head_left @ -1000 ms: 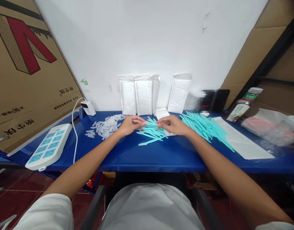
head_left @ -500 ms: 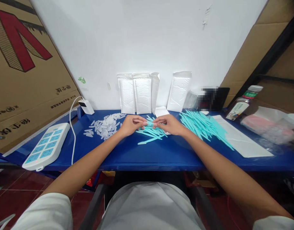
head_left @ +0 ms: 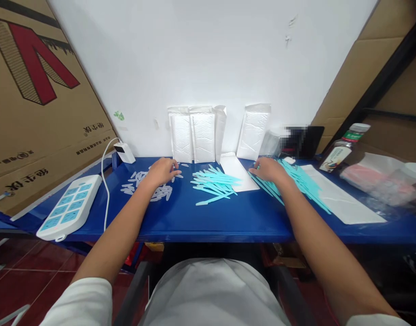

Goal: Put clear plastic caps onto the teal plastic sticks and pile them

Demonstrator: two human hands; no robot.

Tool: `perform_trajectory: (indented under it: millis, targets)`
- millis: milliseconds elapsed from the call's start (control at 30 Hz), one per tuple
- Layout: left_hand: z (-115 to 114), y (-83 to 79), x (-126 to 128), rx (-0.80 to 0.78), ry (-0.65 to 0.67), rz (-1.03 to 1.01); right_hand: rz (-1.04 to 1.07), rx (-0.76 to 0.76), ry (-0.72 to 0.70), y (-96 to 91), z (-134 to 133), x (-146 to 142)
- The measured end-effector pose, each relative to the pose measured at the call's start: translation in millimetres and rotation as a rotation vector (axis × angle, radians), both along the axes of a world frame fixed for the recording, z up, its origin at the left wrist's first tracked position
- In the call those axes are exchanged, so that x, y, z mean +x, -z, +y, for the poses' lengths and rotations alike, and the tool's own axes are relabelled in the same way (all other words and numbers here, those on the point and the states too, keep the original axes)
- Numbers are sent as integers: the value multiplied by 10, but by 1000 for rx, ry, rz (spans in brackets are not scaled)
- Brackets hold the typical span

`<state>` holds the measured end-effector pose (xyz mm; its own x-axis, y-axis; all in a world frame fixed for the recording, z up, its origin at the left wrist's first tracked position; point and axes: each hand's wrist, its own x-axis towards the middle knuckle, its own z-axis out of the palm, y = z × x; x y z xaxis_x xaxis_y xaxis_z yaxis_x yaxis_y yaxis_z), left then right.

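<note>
My left hand [head_left: 162, 172] is over a pile of small clear plastic caps [head_left: 162, 194], its fingers bent and a little apart, with nothing visible in them. On the right, my right hand [head_left: 269, 171] reaches down to a large heap of slim turquoise eyebrow razors [head_left: 304, 183]. Its thumb and forefinger look parted at the heap's left edge; the other fingertips are hidden. Between the hands lies a smaller pile of turquoise eyebrow razors [head_left: 214, 181], with a single one angled across its front.
White padded envelopes [head_left: 203, 138] lean on the wall, another [head_left: 253, 133] farther right. A white sheet [head_left: 240, 172] lies behind the middle pile. A power strip [head_left: 70, 206] and corded white device [head_left: 124, 152] are left; a bottle [head_left: 343, 149] and clear bag [head_left: 380, 181] are right.
My hands have separated from over the middle pile, where they held turquoise pieces together. The left has moved left to the clear caps, the right to the large razor heap.
</note>
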<state>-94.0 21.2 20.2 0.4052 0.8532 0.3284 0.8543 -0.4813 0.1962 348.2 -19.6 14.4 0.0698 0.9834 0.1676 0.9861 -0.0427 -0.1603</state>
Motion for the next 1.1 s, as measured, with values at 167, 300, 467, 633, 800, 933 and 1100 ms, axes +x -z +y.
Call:
perform_trajectory:
  millis: [167,300,467,633,800,933,1100]
  targets:
    - [69,109,30,-106,112,-95,-30,-165,28,-42,3,116]
    - [84,170,72,-157,117,-65,-11,-157,70,-104,-9,158]
    - [80,190,55,-142,90,-3,21,-215,-11,-129,-30,187]
    - [9,130,128,-86,70,-74,35,-264,-110,-97,-40,130]
    - [-95,22,295,-12,139,-264,48,-288,-148,-128,-74,43]
    - [-127,7,386,-81,142,-496,-27,-245,-89,-183,-115,-25]
    - [-136,19,429,-196,188,-718,38,-92,-100,-198,-122,-41]
